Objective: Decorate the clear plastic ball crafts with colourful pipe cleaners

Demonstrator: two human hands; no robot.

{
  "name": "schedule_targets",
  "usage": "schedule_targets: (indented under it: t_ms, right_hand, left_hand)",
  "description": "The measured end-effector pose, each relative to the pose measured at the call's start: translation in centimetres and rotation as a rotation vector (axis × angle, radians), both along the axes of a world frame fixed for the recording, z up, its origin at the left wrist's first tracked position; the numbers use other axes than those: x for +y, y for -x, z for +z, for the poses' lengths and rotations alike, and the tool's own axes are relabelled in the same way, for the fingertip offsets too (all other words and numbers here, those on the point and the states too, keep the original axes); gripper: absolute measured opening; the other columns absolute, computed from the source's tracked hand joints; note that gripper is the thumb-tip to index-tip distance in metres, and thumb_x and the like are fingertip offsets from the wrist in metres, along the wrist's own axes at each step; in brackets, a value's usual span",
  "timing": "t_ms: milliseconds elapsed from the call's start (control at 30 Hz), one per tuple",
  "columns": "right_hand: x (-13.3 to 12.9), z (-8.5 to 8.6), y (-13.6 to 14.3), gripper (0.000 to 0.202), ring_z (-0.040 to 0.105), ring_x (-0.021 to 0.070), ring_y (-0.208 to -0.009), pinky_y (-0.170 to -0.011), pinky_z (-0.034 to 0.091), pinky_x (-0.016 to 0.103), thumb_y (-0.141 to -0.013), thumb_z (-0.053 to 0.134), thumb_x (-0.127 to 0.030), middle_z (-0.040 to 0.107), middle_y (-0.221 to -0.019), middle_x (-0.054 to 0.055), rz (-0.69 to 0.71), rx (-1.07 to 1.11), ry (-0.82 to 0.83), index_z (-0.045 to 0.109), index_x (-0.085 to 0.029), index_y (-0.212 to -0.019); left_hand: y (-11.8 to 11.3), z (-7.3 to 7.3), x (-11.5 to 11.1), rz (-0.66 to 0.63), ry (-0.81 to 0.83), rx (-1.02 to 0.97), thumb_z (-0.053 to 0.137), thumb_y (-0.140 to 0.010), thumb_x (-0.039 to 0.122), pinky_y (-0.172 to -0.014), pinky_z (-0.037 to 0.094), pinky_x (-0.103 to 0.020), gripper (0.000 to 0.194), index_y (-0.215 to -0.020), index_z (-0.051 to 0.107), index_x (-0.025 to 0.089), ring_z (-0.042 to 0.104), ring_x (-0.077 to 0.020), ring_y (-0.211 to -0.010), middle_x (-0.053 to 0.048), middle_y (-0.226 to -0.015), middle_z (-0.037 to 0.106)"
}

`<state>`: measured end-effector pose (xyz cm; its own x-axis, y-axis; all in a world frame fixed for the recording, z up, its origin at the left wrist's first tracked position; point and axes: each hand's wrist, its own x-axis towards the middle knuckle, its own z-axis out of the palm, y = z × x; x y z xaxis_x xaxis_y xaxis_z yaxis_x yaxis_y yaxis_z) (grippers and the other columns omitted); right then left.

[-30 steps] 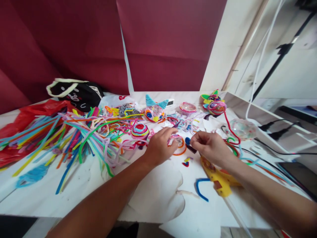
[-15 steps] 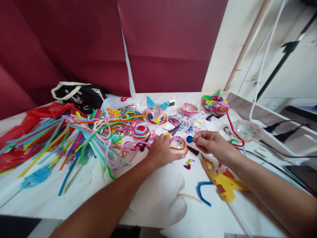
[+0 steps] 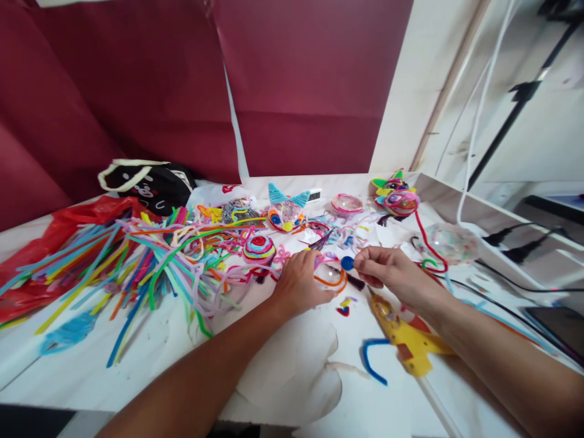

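Note:
My left hand (image 3: 302,285) is curled around the side of a clear plastic dome (image 3: 332,275) trimmed with orange and pink pipe cleaner, with its thumb at the near rim. Between the thumb and fingers of my right hand (image 3: 387,267) is a small blue coiled pipe-cleaner disc (image 3: 347,263), held over the dome's right edge. A dark tassel (image 3: 356,281) lies just right of the dome. Small coloured pipe-cleaner pieces (image 3: 345,307) rest in front of it. Below my right hand lies a yellow glue gun (image 3: 401,337) with a clear glue stick in its back end.
Loose pipe cleaners (image 3: 150,261) cover the left side, partly on a red plastic bag (image 3: 82,213). Behind stand a decorated dome with blue ears (image 3: 287,210), a pink-rimmed dome (image 3: 347,204) and a colourful animal figure (image 3: 396,194). Black cables (image 3: 506,243) run along the right.
The view has shifted slightly. The dome in my left hand has moved a little to the right, closer to the blue disc, which stays pinched in my right hand.

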<state>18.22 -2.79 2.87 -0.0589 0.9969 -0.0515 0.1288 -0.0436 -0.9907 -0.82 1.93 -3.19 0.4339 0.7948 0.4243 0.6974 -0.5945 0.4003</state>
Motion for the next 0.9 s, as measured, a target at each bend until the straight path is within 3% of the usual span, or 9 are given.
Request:
schedule_targets:
  t_ms: [300, 500, 700, 900]
  right_hand:
    - [-0.4, 0.4, -0.6, 0.023, 0.038, 0.0068, -0.048, -0.048, 0.026, 0.022, -0.061, 0.067, -0.037, 0.053, -0.053, -0.003, 0.050, -0.007, 0.005, 0.060, -0.016, -0.066]
    - [-1.1, -0.2, -0.4, 0.030, 0.036, 0.0068, -0.052, -0.050, 0.028, 0.021, -0.068, 0.070, -0.044, 0.050, -0.059, -0.004, 0.104, 0.000, -0.003, 0.059, -0.016, -0.074]
    - [-1.6, -0.7, 0.0, 0.031, 0.032, 0.0059, -0.048, -0.045, 0.022, 0.020, -0.073, 0.072, -0.045, 0.044, -0.054, -0.007, 0.166, 0.064, -0.017, 0.057, -0.017, -0.075]
    - [-1.6, -0.8, 0.1, 0.033, 0.027, 0.0043, -0.038, -0.037, 0.015, 0.021, -0.074, 0.071, -0.048, 0.043, -0.050, -0.009, 0.156, 0.028, 0.035, 0.056, -0.019, -0.078]
  left_hand:
    - [0.0, 0.1, -0.2, -0.222, 0.030, -0.165, 0.084, -0.055, 0.022, -0.101, 0.049, -0.043, 0.080, -0.125, 0.044, 0.022, 0.053, -0.0291, -0.121, -0.013, -0.126, 0.052]
    - [-0.1, -0.4, -0.3, -0.259, -0.003, -0.177, 0.084, -0.059, 0.025, -0.102, 0.050, -0.043, 0.081, -0.130, 0.045, 0.024, 0.053, -0.0289, -0.121, -0.012, -0.127, 0.048]
    - [-0.2, -0.4, -0.5, -0.280, -0.020, -0.191, 0.083, -0.064, 0.033, -0.100, 0.052, -0.042, 0.075, -0.129, 0.046, 0.024, 0.055, -0.0270, -0.118, -0.012, -0.125, 0.048]
    - [-0.3, 0.1, -0.6, -0.322, 0.022, -0.178, 0.080, -0.066, 0.028, -0.101, 0.050, -0.041, 0.074, -0.129, 0.042, 0.025, 0.054, -0.0258, -0.119, -0.010, -0.124, 0.053]
